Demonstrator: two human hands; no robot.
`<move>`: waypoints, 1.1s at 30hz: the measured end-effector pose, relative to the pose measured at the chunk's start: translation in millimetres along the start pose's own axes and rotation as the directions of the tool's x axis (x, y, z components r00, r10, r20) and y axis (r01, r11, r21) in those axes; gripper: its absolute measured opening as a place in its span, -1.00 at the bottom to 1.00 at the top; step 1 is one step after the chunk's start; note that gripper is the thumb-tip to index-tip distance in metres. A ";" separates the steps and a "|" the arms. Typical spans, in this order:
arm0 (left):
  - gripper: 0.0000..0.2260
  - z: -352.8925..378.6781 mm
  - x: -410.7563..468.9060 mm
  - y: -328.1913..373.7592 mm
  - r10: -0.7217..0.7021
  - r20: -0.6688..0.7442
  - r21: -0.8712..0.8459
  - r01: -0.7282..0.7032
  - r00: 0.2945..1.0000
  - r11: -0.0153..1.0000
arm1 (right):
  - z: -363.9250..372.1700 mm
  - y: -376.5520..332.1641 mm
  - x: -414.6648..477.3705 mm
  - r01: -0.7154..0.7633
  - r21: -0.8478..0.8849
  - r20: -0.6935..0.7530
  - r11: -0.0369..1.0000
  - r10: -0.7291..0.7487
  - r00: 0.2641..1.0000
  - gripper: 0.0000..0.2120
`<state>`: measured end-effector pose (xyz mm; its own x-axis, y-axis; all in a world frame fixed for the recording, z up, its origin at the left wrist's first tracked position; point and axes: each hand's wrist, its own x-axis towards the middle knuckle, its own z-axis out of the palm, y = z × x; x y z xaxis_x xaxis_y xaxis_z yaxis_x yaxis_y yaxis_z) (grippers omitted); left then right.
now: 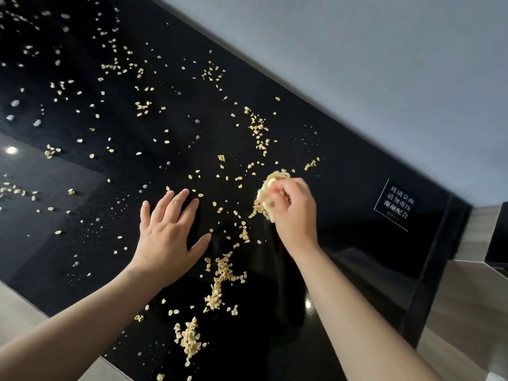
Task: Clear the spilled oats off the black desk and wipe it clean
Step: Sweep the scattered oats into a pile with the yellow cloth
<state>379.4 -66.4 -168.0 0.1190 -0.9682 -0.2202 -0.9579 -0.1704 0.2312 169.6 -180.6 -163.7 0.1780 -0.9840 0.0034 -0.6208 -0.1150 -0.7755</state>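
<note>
Both forearms are cut off by the lower frame edge; the table (pixel 343 171) runs out of frame at the top left and the bottom, so its full extent cannot be told; the far left of its glossy black surface is blurred, and pale specks there cannot be told apart from reflections. A lamp reflection (pixel 11 150) shows at the left. The palm of the right hand (pixel 292 209) is turned away, so what lies inside it is largely hidden.

Left hand (pixel 167 243): grip fully open, fingers spread, palm down flat on or just above the table, holding nothing; contact cannot be confirmed. Right hand: grip closed, fingers curled around a clump of oats (pixel 270 188) that protrudes at the thumb side; a few flakes sit just below the fist.

The spilled oats (pixel 220 281) lie scattered over most of the table; denser clusters run between the two hands and down toward the near edge; another cluster lies beyond the right hand; sparse single flakes spread to the left.

A small black sign with white characters (pixel 395 206) stands near the right end of the table. The far edge runs diagonally against a grey wall (pixel 357 50); the near edge borders a light floor (pixel 16 303); the surface between the sign and the right hand carries few flakes.
</note>
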 end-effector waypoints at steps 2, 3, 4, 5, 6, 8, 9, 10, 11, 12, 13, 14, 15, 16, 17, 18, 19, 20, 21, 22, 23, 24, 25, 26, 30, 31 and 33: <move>-0.32 -0.7 5.5 1.2 -0.002 -0.012 -0.004 0.002 1.000 1.000 | -16.9 3.2 18.6 0.008 0.013 -0.151 1.000 -0.006 0.988 -0.86; -0.32 0.2 6.8 1.9 0.001 -0.011 -0.003 -0.001 1.000 1.000 | -28.0 8.5 31.1 -0.007 0.005 -0.241 1.000 0.008 0.970 -0.85; -0.32 1.7 6.6 2.2 0.007 -0.007 -0.003 -0.007 1.000 1.000 | -39.5 16.0 44.4 -0.040 -0.009 -0.318 0.999 0.035 0.947 -0.84; -0.32 3.1 5.7 2.4 0.011 -0.003 -0.005 -0.011 1.000 1.000 | -50.1 24.8 57.2 -0.091 -0.012 -0.375 0.996 0.080 0.924 -0.83; -0.32 3.9 4.3 2.0 0.011 -0.002 -0.005 -0.011 1.000 1.000 | -58.2 33.0 68.5 -0.159 0.005 -0.410 0.987 0.147 0.900 -0.81; -0.33 4.9 1.1 1.8 0.009 -0.005 -0.006 -0.009 1.000 1.000 | -64.9 46.3 82.8 -0.286 0.070 -0.408 0.956 0.289 0.866 -0.78; -0.33 5.4 -0.4 2.1 0.007 -0.007 -0.007 -0.007 1.000 1.000 | -62.9 50.8 85.7 -0.313 0.076 -0.387 0.947 0.317 0.866 -0.78; -0.34 5.5 -1.4 2.9 0.003 -0.010 -0.010 -0.003 1.000 1.000 | -58.4 51.7 85.4 -0.315 0.056 -0.358 0.947 0.314 0.880 -0.79; -0.35 5.0 -1.9 3.7 -0.001 -0.017 -0.016 0.001 1.000 1.000 | -51.9 49.4 82.7 -0.295 0.036 -0.327 0.955 0.290 0.899 -0.81; -0.36 4.0 -1.2 4.1 -0.006 -0.028 -0.020 0.005 1.000 1.000 | -44.3 44.8 78.5 -0.253 0.022 -0.300 0.967 0.248 0.921 -0.83; -0.38 2.1 0.7 4.3 -0.011 -0.043 -0.020 0.011 0.999 1.000 | -35.3 38.7 73.0 -0.199 0.018 -0.267 0.980 0.196 0.944 -0.85; -0.40 -0.6 3.5 4.1 -0.017 -0.059 -0.018 0.016 0.998 1.000 | -26.4 31.5 66.1 -0.141 0.018 -0.218 0.990 0.142 0.966 -0.88; -0.41 -3.3 7.0 3.7 -0.022 -0.078 -0.018 0.021 0.997 1.000 | -17.4 24.7 58.0 -0.089 0.017 -0.150 0.996 0.091 0.984 -0.89; -0.42 -6.1 11.1 3.2 -0.030 -0.099 -0.024 0.027 0.995 0.999 | -9.6 18.5 49.7 -0.047 0.019 -0.064 0.999 0.048 0.997 -0.90; -0.43 -8.4 15.7 3.1 -0.038 -0.118 -0.034 0.034 0.992 0.999 | -3.6 14.0 42.0 -0.017 0.030 0.026 0.999 0.016 1.000 -0.90; -0.43 -10.1 20.5 3.6 -0.043 -0.130 -0.043 0.038 0.991 0.998 | -0.3 11.3 35.0 -0.003 0.045 0.090 0.999 -0.001 0.996 -0.89; -0.42 -10.7 25.2 4.4 -0.045 -0.133 -0.050 0.038 0.990 0.998 | -0.4 10.0 30.5 0.001 0.064 0.104 0.998 -0.007 0.995 -0.87; -0.40 -10.6 29.8 4.6 -0.042 -0.128 -0.054 0.036 0.991 0.998 | -4.2 9.1 30.6 -0.004 0.084 0.065 0.996 -0.001 0.998 -0.86; -0.37 -9.8 33.8 4.0 -0.034 -0.115 -0.053 0.029 0.993 0.998 | -10.4 10.0 35.2 -0.008 0.102 -0.016 0.995 0.009 1.000 -0.87; -0.34 -8.6 37.5 2.9 -0.023 -0.096 -0.045 0.019 0.995 0.999 | -19.0 13.6 44.6 -0.008 0.104 -0.115 0.995 0.020 0.993 -0.88; -0.31 -7.5 41.4 0.9 -0.014 -0.076 -0.031 0.011 0.997 0.999 | -28.3 19.4 58.2 -0.010 0.095 -0.209 0.995 0.030 0.977 -0.90; -0.28 -7.0 45.6 -1.0 -0.012 -0.063 -0.016 0.011 0.998 1.000 | -37.8 27.3 75.7 -0.027 0.079 -0.279 0.997 0.048 0.959 -0.92; -0.26 -6.9 49.9 -2.4 -0.017 -0.055 -0.004 0.017 0.998 1.000 | -45.5 36.9 94.7 -0.060 0.066 -0.323 0.996 0.078 0.943 -0.91; -0.24 -7.6 54.0 -2.2 -0.026 -0.054 0.000 0.026 0.998 1.000 | -52.3 45.5 112.7 -0.107 0.059 -0.350 0.993 0.121 0.929 -0.89; -0.18 -8.5 66.8 7.8 -0.064 -0.050 -0.041 0.062 0.997 0.997 | -61.0 66.5 152.2 -0.253 0.048 -0.342 0.966 0.254 0.905 -0.85; -0.17 -8.3 68.9 9.2 -0.072 -0.049 -0.051 0.069 0.996 0.996 | -57.8 65.3 153.5 -0.241 0.022 -0.321 0.970 0.235 0.917 -0.85; -0.15 -8.4 72.2 7.5 -0.081 -0.053 -0.042 0.079 0.995 0.996 | -44.7 54.8 148.6 -0.148 -0.031 -0.252 0.989 0.135 0.958 -0.87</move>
<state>383.0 -139.1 -174.2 0.2100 -0.9595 -0.1879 -0.9335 -0.2539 0.2531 127.8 -339.2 -177.5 -0.1058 -0.9927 0.0578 -0.6639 0.0273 -0.7473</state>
